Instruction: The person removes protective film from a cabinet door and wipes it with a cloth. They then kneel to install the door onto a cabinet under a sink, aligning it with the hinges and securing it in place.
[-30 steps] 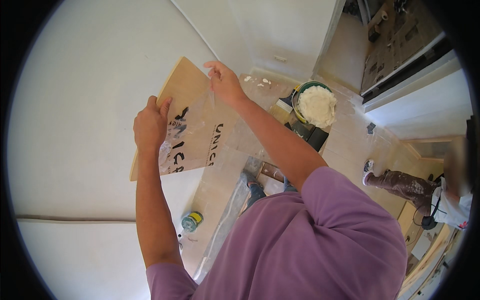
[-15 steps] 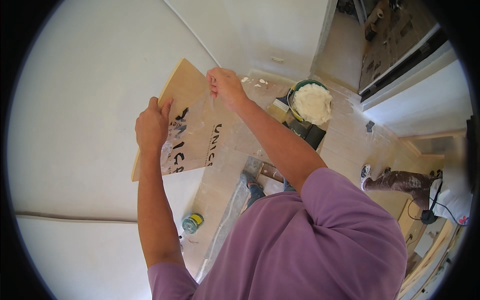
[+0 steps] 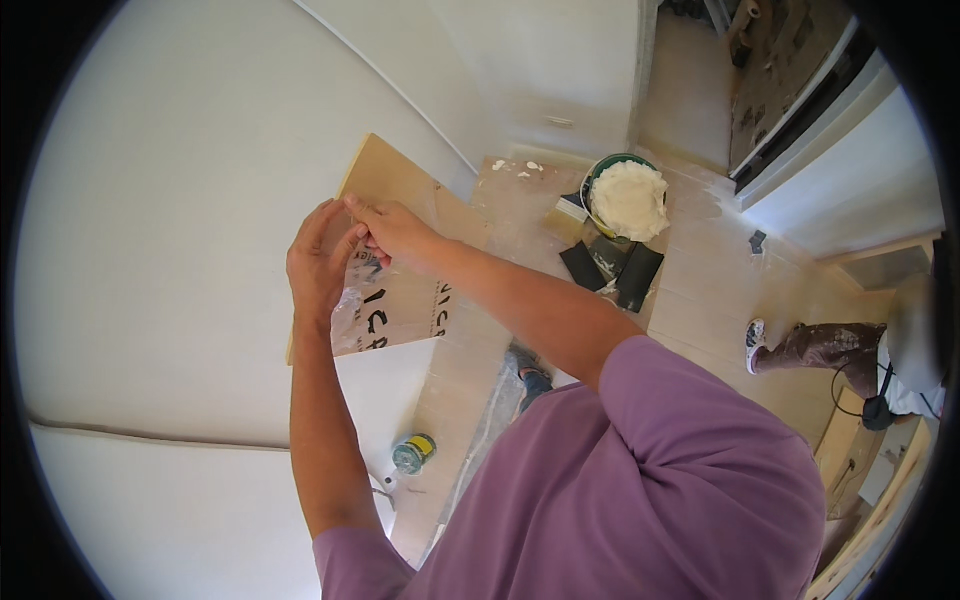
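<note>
A white wall (image 3: pixel 150 200) fills the left half of the frame, with a seam running across its lower left. Against it, at centre left, a tan cardboard sheet (image 3: pixel 400 190) stands tilted, its upper corner toward the top of the frame, with a clear plastic film (image 3: pixel 360 310) over its dark-marked lower part. The person's purple sleeve (image 3: pixel 640 480) takes up the lower right. The left arm rises straight from the lower edge, elbow low, forearm nearly vertical; the left hand (image 3: pixel 318 268) lies against the sheet's left edge with fingers extended upward and loosely spread, palm to the board, gripping nothing that can be seen. The right arm comes in from the right shoulder, bent and reaching left across the sheet; the right hand (image 3: pixel 395 232) is narrowed, fingertips drawn together in a pinch at the film's upper edge, just beside the left hand's fingers, almost touching them. At upper right of centre a green bucket (image 3: pixel 600 170) of white paste stands on the paper-covered floor (image 3: pixel 720 290), with dark sanding pads (image 3: pixel 625 270) just below it. At the right edge another person's shoe (image 3: pixel 756 342) and trouser leg show. A small tape roll (image 3: pixel 412 453) lies at lower centre.
</note>
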`<state>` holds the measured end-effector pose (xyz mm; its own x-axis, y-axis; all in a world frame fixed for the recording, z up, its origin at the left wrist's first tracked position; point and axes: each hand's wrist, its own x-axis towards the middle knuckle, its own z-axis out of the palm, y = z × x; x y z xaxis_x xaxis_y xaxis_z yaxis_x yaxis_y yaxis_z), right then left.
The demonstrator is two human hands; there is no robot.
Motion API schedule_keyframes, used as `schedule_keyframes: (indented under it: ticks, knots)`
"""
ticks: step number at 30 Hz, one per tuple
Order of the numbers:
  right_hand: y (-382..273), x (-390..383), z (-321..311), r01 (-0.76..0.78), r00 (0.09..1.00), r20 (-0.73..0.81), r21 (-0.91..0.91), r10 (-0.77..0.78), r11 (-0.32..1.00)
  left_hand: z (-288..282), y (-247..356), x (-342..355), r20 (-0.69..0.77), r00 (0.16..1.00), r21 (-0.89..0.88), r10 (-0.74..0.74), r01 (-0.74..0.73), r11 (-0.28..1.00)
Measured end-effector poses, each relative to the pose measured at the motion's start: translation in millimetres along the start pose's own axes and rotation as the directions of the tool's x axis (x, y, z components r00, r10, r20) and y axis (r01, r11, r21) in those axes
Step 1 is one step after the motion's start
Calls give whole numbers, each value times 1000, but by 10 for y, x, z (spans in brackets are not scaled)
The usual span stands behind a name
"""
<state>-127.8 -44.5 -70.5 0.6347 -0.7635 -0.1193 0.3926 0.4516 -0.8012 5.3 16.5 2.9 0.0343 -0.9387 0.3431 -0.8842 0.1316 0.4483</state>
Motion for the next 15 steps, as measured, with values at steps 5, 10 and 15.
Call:
schedule_keyframes:
  ticks: [5, 10, 15]
  knots:
    - [34, -1, -20, -70, 995, 78, 23, 68, 997, 44, -69, 39, -16, 997, -181, -73, 69, 981]
    - [25, -84, -206, -86, 992, 82, -79, 92, 993, 42, -29, 25, -44, 998, -34, -50, 48, 998]
    - [60, 132, -663, 277, 834, -301, -498, -463, 822, 31, -9, 22, 6, 999, 73, -36, 35, 997]
